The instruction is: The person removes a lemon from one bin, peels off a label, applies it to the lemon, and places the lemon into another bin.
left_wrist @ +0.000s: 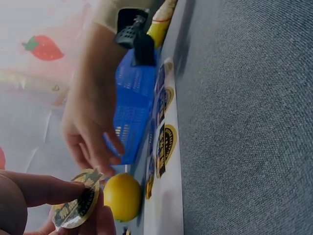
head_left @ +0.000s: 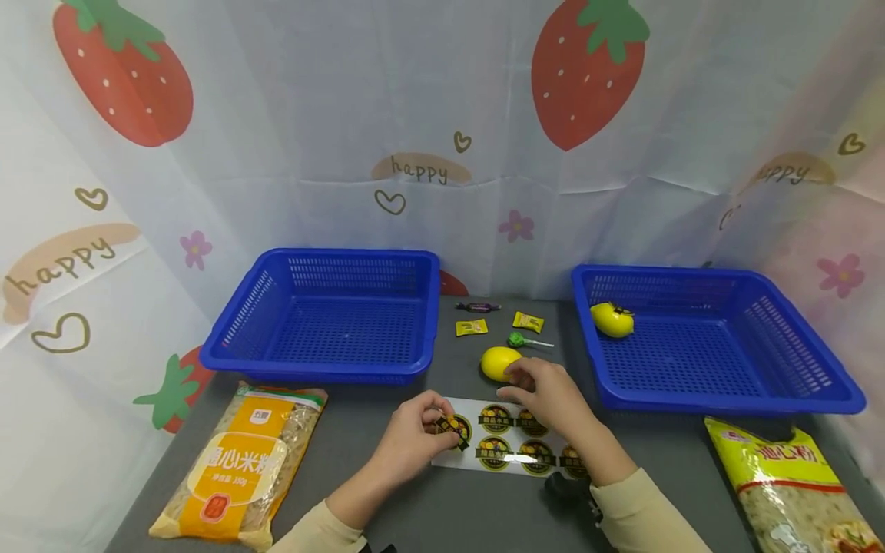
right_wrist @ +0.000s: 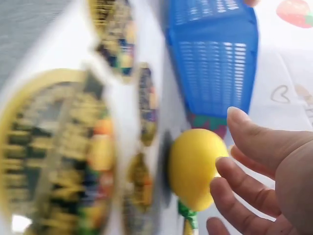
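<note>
Left hand (head_left: 415,432): nearest to the person. Thumb and fingers are closed in a pinch on one round sticker (head_left: 452,433). The sticker is tilted and, in the left wrist view, stands clear of the sheet.

Sticker sheet (head_left: 467,460): lies flat on the grey table, just to the right of the left hand, with printed round stickers in two rows. Its left end, near the left hand, shows bare white backing.

Right hand (head_left: 549,393): above the far part of the sheet. The thumb stands apart from the fingers, which are loosely bent; the hand has hold of nothing. Its fingertips overlap the edge of the lemon in the head view; whether they touch it cannot be told.

Lemon (head_left: 496,364): on the table just beyond the sheet, in the gap between the two baskets. Its long axis runs roughly left to right. Governing relation, as judged: from the pinched sticker, the lemon lies away from the person and to the right; from the right hand, it lies just beside the fingertips, on their left. The right hand is the nearer of the two.

Beyond the lemon: a green lollipop (head_left: 516,339), two yellow sweets (head_left: 472,328) and a purple sweet (head_left: 478,307). The left blue basket (head_left: 311,370) and right blue basket (head_left: 726,402) flank these; the right one contains a second lemon (head_left: 610,322).
</note>
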Action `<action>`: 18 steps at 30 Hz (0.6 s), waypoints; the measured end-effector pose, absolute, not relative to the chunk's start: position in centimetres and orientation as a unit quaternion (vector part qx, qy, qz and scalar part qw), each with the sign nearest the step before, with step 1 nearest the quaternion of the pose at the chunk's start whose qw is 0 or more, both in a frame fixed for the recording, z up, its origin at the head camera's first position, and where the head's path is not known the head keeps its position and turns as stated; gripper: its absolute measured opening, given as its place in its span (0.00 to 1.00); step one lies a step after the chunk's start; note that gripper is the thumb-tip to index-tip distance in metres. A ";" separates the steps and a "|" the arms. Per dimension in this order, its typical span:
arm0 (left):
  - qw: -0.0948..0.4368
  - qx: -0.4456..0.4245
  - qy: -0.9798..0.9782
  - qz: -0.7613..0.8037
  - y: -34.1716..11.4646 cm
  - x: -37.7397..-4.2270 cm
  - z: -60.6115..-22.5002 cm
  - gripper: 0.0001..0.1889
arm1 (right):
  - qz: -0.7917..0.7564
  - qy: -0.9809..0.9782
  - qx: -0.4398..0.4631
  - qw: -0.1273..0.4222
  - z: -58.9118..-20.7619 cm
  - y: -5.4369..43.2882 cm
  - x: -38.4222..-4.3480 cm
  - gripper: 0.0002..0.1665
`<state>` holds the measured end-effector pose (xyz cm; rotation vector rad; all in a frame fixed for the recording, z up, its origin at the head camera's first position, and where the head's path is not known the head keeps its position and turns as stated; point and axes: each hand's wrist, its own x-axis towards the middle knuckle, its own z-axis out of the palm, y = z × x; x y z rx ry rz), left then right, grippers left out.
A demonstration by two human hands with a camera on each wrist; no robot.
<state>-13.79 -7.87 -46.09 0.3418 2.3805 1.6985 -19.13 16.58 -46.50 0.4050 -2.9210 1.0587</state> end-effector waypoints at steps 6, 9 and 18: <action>0.098 0.112 0.804 0.576 -7.6 -13.9 -46.0 0.21 | 0.319 -0.937 0.139 0.038 -45.6 16.3 -20.6 0.23; 0.096 0.113 0.802 0.579 -7.4 -13.9 -45.8 0.22 | 0.299 -0.943 0.140 0.048 -45.7 15.9 -21.3 0.30; 0.096 0.114 0.811 0.566 -7.0 -13.9 -45.6 0.23 | 0.241 -0.961 0.136 0.012 -47.1 14.4 -22.1 0.42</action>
